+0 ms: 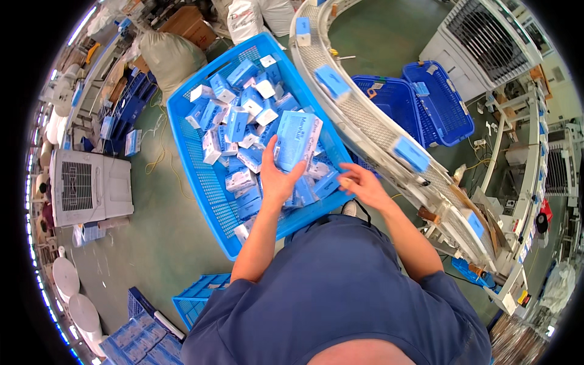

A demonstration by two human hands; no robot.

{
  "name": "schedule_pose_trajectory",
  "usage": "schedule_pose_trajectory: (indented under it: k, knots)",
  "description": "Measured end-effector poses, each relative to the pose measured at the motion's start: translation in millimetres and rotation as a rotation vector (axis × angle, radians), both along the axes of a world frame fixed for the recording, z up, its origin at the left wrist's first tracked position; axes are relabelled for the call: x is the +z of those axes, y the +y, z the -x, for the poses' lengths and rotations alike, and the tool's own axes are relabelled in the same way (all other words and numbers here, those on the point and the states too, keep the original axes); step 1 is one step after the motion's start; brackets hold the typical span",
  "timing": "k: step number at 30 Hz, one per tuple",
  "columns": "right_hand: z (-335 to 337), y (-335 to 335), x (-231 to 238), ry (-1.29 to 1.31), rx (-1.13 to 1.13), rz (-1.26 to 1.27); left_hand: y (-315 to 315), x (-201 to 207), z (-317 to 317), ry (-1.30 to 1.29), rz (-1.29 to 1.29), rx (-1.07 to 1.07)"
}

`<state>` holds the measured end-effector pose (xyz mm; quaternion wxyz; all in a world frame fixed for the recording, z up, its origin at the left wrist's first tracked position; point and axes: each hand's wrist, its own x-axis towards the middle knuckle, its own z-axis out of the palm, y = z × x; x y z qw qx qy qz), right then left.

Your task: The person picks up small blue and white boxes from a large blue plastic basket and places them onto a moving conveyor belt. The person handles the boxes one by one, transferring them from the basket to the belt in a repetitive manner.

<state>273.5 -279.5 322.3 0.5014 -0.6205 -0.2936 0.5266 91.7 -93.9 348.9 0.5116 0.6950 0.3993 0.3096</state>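
My left hand (280, 181) is closed on a blue and white carton (296, 139), its thumb and fingers spread along the lower edge and side. The carton is above a large blue plastic crate (196, 182), in which many small blue and white cartons (242, 72) lie jumbled at different angles. My right hand (367, 186) hovers by the crate's right rim, apart from the held carton. Its fingers are loosely bent and apart, and I see nothing in them.
To the right curves a conveyor (371, 125) carrying spaced cartons, with blue baskets (435, 103) beyond it. A white air cooler (91, 185) stands left, another (480, 42) at the upper right. A sack (172, 58) sits behind the crate; stacked cartons (143, 340) are at lower left.
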Motion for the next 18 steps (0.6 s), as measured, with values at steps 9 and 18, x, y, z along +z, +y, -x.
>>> schedule_pose_trajectory:
  k: [9,18]
  knots:
    - [8,5,32,0.187,0.014,-0.14,-65,18,-18,0.004,-0.058,-0.14]
    - [-2,-21,15,0.019,-0.127,-0.301,-100,6,-25,-0.243,0.217,-0.243]
